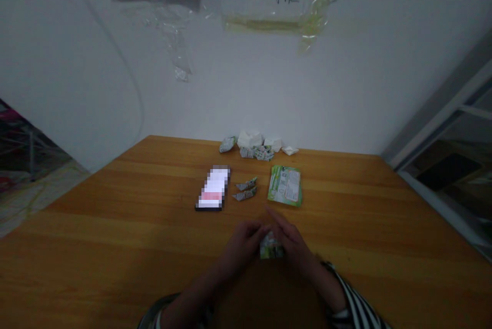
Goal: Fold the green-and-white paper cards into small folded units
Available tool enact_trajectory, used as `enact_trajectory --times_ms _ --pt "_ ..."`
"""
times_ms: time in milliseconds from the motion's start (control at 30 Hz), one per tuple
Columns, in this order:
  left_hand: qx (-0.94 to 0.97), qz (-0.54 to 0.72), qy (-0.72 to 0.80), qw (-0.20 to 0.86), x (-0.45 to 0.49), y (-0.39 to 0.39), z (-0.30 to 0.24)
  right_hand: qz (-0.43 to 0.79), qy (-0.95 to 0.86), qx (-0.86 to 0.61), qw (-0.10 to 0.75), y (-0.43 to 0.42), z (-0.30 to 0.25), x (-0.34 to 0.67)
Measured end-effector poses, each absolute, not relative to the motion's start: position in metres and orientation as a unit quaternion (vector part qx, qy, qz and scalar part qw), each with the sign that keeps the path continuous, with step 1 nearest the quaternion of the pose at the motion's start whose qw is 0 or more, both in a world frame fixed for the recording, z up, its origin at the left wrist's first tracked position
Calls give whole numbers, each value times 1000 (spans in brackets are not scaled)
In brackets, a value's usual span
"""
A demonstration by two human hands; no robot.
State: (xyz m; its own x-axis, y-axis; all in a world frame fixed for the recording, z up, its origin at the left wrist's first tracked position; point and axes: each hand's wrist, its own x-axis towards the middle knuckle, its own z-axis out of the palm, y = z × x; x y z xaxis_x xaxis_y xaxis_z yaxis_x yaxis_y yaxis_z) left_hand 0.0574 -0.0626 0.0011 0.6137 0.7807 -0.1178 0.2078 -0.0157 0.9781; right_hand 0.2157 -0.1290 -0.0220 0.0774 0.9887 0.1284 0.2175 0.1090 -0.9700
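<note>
Left hand (pixel 245 239) and right hand (pixel 294 246) meet over a small green-and-white printed paper piece (pixel 271 251) near the brown wooden surface's (pixel 369 216) front; cannot tell whether either pinches. Folding seems in hand; creasing further would call for aligned edges, firm pressure.

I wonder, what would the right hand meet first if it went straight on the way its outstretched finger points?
Most likely the nearer folded strip, ahead and to the left of the right hand, though the hand's height is unclear.
</note>
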Motion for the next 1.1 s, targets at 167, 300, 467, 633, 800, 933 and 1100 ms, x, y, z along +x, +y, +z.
enact_trajectory --times_ms 167,300,467,633,800,933,1100 --pt "558 339 409 638 60 -58 5 314 -626 -516 494 -131 -19 213" --pt "507 319 356 717 57 -51 8 271 -642 -516 499 -130 -14 215" --pt "609 273 289 687 48 -46 17 333 -539 -534 561 -127 -18 220" --pt "687 239 255 636 42 -41 25 396 -492 -520 575 -128 -19 225" --pt "705 252 258 611 41 -41 21 302 -579 -529 542 -133 -10 229" --pt "702 249 268 611 41 -43 21 240 -615 -524 538 -134 -7 230" --pt "649 253 286 658 42 -45 20 257 -517 -553 601 -134 -14 226"
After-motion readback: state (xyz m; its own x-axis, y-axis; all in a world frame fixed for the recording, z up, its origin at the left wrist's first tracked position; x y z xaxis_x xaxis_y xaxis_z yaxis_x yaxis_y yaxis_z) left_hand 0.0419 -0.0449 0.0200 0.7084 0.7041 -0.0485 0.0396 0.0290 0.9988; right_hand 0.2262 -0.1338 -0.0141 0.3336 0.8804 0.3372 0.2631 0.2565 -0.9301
